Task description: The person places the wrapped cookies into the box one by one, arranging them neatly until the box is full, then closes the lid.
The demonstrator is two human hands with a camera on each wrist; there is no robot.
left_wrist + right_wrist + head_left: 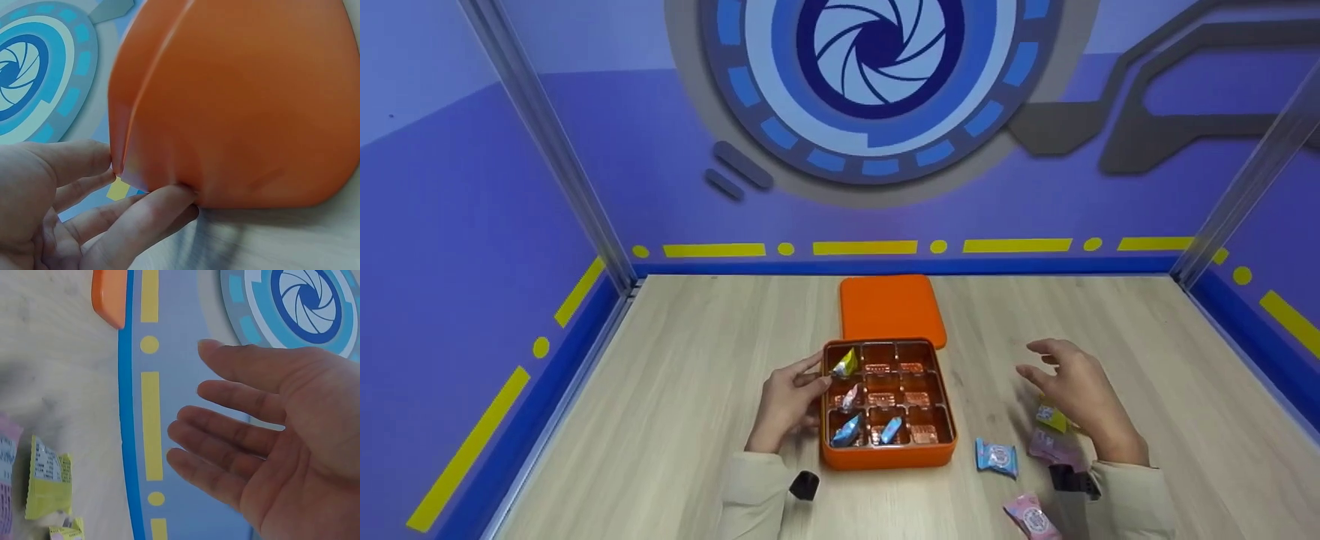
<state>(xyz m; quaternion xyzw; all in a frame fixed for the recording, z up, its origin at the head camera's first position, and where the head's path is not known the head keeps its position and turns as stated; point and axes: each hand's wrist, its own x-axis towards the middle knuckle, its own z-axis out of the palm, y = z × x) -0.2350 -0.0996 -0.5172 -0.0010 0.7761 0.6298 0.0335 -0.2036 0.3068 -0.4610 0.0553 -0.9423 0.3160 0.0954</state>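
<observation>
An orange square compartment tin (888, 405) sits at the middle of the pale wood-grain tabletop (675, 420), with its flat orange lid (891, 309) lying directly behind it, touching its back edge. Four small wrapped sweets lie in the tin's left and front compartments. The left hand (787, 401) rests against the tin's left wall. To the right of the tin lies a blue wrapped sweet (997, 457); farther right, the right hand (1076, 390) hovers above a yellow wrapped sweet (1051, 417). A pink wrapped sweet (1033, 517) lies nearest the front edge.
</observation>
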